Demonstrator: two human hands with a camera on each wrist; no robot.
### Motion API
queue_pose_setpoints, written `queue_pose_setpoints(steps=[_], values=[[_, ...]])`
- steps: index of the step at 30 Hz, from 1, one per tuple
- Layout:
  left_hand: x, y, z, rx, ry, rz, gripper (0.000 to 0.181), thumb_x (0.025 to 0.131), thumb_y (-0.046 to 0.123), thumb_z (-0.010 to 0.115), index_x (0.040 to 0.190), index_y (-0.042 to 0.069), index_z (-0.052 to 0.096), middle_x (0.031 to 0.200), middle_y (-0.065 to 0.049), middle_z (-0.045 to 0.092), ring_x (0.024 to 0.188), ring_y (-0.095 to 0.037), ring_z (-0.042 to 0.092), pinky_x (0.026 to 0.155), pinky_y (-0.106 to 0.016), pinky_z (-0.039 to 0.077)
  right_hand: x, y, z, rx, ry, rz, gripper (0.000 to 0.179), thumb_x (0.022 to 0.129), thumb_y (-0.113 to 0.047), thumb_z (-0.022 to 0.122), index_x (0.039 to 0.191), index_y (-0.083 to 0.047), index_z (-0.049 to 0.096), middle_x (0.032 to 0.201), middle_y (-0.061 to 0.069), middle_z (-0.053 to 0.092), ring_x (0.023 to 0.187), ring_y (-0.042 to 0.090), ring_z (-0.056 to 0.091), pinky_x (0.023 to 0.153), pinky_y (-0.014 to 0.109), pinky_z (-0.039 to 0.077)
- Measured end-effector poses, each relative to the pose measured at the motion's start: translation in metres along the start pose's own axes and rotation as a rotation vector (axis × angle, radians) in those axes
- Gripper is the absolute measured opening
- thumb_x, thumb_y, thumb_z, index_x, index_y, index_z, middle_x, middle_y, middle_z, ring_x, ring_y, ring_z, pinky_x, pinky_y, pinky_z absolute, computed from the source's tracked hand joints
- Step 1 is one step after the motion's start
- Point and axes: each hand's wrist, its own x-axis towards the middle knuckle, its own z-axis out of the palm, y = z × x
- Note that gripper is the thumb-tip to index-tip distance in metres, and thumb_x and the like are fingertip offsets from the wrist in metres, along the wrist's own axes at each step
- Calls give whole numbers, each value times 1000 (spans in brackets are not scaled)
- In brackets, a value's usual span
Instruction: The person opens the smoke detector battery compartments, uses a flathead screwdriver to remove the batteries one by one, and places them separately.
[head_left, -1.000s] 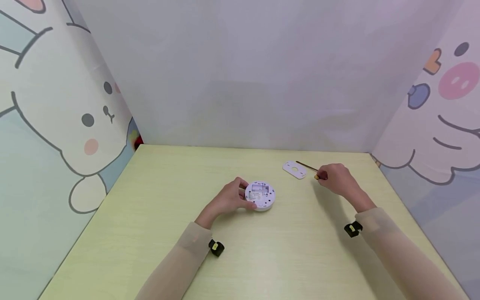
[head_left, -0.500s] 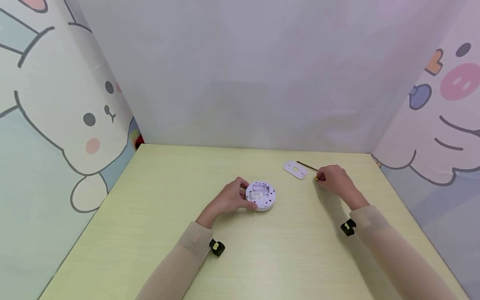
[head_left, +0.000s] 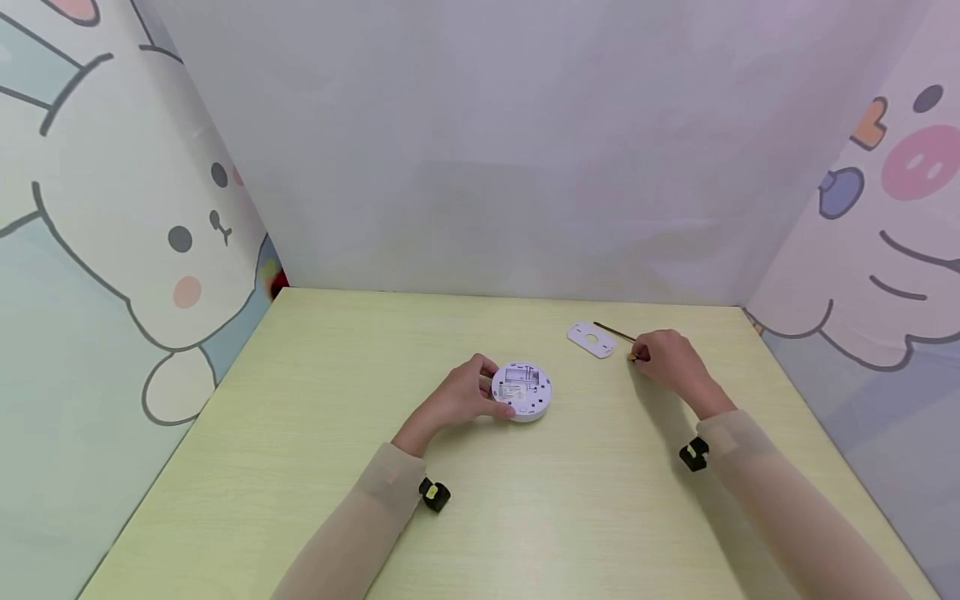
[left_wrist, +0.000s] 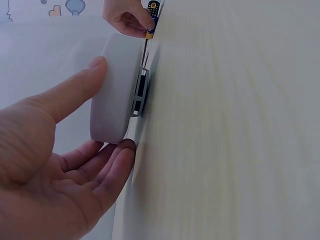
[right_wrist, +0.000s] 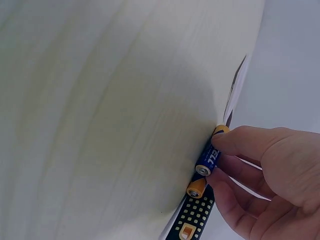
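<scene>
My left hand [head_left: 461,396] grips a round white smoke detector [head_left: 522,392] by its rim, its back facing up with an oblong battery compartment and a printed label. Seen edge-on in the left wrist view, the detector [left_wrist: 116,90] sits between thumb and fingers. Farther right, my right hand [head_left: 667,358] pinches a blue and yellow battery [right_wrist: 209,157], thumb on its yellow end. A second battery [right_wrist: 196,188] lies right beside it. Close to both is the dotted black handle of a screwdriver [right_wrist: 192,217]; its thin shaft points left in the head view.
A flat white mounting plate [head_left: 591,340] with a central hole lies near the screwdriver tip. The pale yellow table [head_left: 360,350] ends at a grey back wall [head_left: 480,167]. Cartoon-printed panels flank it on both sides.
My right hand and wrist have shifted slightly left and closer over the batteries. The left hand and the smoke detector stay practically still.
</scene>
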Motion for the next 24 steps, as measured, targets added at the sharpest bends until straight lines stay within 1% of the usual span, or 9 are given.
queue_pose_setpoints(steps=[6,9,14,18,20,24], values=[[0,0,0,2,1,-2,72,82,26,95,137,9,51,128,-7,66,112,-21,67,101,-42,56,-1,-1,-6,10,-3,11,11,91,0,77,101,2,79,91,15,75,79,29,66,74,51,55],[1,0,0,5,1,-4,72,82,26,95,137,9,51,128,-7,66,111,-21,67,101,-42,56,-1,-1,-9,15,-2,26,15,91,0,76,105,4,78,94,17,76,83,31,69,76,52,57],[0,1,0,4,1,-7,72,82,26,95,137,9,51,128,-6,66,111,-21,67,101,-42,56,0,-2,-14,35,23,32,13,93,-1,74,104,5,77,90,16,76,80,30,70,75,50,58],[0,0,0,-2,-1,-7,72,82,27,95,136,10,51,127,-6,66,110,-21,67,100,-42,56,3,-4,-18,57,18,46,17,96,-6,71,108,5,76,91,15,76,77,27,69,73,50,56],[0,0,0,-4,-1,-7,72,82,27,95,136,10,51,127,-6,66,110,-21,67,100,-42,56,5,-5,-20,76,8,50,21,97,-8,71,112,5,76,93,16,76,78,28,69,74,51,56],[0,-1,0,-7,-1,-5,72,82,28,96,136,10,51,127,-6,66,110,-21,67,100,-42,56,10,-10,-20,114,-9,58,27,97,-11,72,119,5,73,101,19,76,86,33,72,81,54,56]])
